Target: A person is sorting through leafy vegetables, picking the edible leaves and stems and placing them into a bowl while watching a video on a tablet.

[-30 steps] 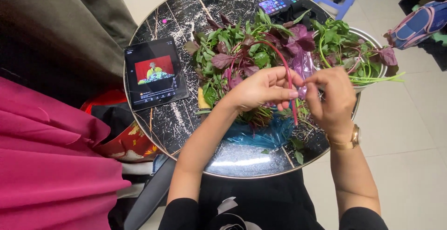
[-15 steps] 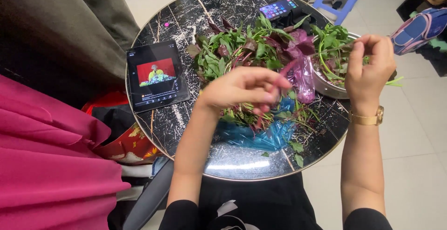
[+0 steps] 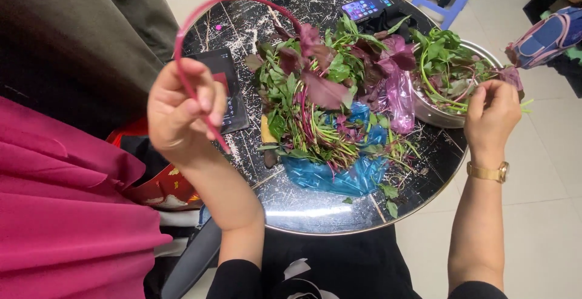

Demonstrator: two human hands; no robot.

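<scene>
Nearest the camera, the left hand (image 3: 182, 108) is closed around a long red stem (image 3: 200, 20) that arcs up and over toward the leaf pile (its leafy tip hangs above the greens). The right hand (image 3: 492, 114), wearing a gold watch (image 3: 490, 172), pinches a few leaves at the rim of the metal bowl (image 3: 436, 114). Between them, on the round dark counter (image 3: 315, 205), green and purple leaves (image 3: 315, 99) lie on a blue plastic bag (image 3: 336, 175). Farther off rest a tablet (image 3: 227, 84) and a phone (image 3: 367, 6).
</scene>
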